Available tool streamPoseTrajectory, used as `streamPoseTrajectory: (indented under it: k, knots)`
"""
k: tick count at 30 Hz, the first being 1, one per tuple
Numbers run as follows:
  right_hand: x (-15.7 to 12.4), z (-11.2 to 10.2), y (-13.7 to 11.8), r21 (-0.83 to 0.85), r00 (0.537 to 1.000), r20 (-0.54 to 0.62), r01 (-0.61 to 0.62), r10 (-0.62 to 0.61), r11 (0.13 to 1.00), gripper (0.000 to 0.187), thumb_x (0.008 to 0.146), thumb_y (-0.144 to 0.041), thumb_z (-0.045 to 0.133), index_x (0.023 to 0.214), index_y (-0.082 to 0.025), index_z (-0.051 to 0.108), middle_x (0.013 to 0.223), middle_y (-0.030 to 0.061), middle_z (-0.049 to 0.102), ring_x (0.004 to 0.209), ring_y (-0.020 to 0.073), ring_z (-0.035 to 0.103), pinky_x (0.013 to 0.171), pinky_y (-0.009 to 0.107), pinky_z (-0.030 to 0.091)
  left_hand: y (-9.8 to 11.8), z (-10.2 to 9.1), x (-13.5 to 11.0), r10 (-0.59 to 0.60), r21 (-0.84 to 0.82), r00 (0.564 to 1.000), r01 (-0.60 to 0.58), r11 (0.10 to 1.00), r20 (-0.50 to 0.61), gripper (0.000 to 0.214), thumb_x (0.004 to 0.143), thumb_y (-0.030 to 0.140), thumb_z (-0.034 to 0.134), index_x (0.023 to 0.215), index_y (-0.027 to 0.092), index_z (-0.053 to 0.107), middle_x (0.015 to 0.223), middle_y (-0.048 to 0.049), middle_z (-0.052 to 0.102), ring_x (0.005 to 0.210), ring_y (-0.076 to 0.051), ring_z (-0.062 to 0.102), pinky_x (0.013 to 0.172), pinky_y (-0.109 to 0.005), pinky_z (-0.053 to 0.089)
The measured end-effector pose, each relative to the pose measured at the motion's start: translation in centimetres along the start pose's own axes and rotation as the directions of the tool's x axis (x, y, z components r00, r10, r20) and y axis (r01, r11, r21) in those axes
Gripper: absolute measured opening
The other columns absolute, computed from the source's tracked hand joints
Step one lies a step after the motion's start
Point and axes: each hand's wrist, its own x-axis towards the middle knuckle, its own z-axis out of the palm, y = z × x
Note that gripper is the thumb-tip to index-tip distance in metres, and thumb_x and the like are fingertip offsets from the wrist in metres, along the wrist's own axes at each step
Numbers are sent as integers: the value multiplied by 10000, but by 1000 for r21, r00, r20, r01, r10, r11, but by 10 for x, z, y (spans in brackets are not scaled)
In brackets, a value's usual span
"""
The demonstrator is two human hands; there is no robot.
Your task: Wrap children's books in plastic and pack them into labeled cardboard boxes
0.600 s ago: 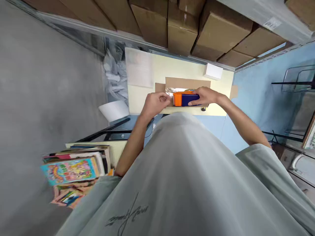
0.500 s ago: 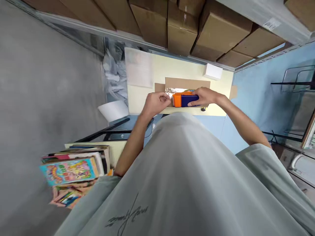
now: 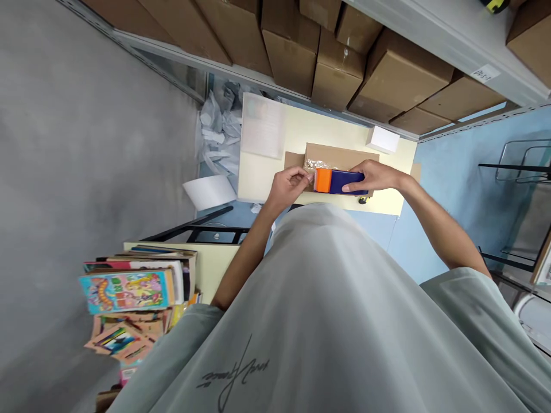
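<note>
My right hand (image 3: 375, 175) grips the dark blue body of a tape dispenser (image 3: 338, 181), its orange, toothed end pointing left. The dispenser is held over a cardboard box (image 3: 344, 155) on the cream table, where clear tape (image 3: 317, 165) shines on the box's left part. Close beside the teeth is my left hand (image 3: 289, 186), thumb and fingers pinched together. Whatever lies between those fingertips is too small to make out. A small black and yellow tool (image 3: 364, 200) lies by the box's near edge, partly hidden.
A white box (image 3: 382, 140) stands at the table's (image 3: 297, 129) back right, and a translucent sheet (image 3: 263, 125) covers its left end. Cardboard boxes (image 3: 340, 69) fill the shelf beyond. To the left are a white roll (image 3: 209, 192), plastic bags (image 3: 219, 123) and stacked books (image 3: 129, 289).
The dispenser has tilted so its toothed orange end faces up and left. My left hand's fingers have closed into a pinch near it. The whole view has shifted slightly.
</note>
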Motion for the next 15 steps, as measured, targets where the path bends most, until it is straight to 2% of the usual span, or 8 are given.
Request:
streamPoseTrajectory:
  k: [3,7,11,15]
  knots:
    - [-4,-4,-14,35,997,53,-52,50,998,687,783,-884,812,864,-203,773,730,11,729,685,183,636,663,301,444,3,-4,-1,3,-60,1000,-3,998,0,466,871,635,881,817,200,723,795,-30,708,689,-156,654,666,-303,582]
    - [-8,-10,-27,31,994,48,-98,96,995,704,783,-908,815,850,-209,765,740,18,744,694,187,657,648,297,472,6,-17,2,40,-68,999,-41,997,-28,522,849,686,909,797,199,727,788,-33,703,708,-167,668,680,-314,604]
    - [-21,-27,-25,-70,986,13,-167,168,984,736,811,-943,775,844,-208,766,766,38,759,739,208,686,663,314,496,-3,-49,9,39,-50,993,-45,998,-110,512,849,676,906,800,198,729,787,-35,714,703,-165,684,663,-298,614]
    - [-38,-47,-15,-115,964,5,-264,266,958,764,801,-976,753,882,-218,801,824,69,810,791,251,744,681,341,539,-23,-83,18,-39,-47,985,31,998,-169,463,829,602,922,762,195,712,740,-30,711,667,-155,684,628,-275,610]
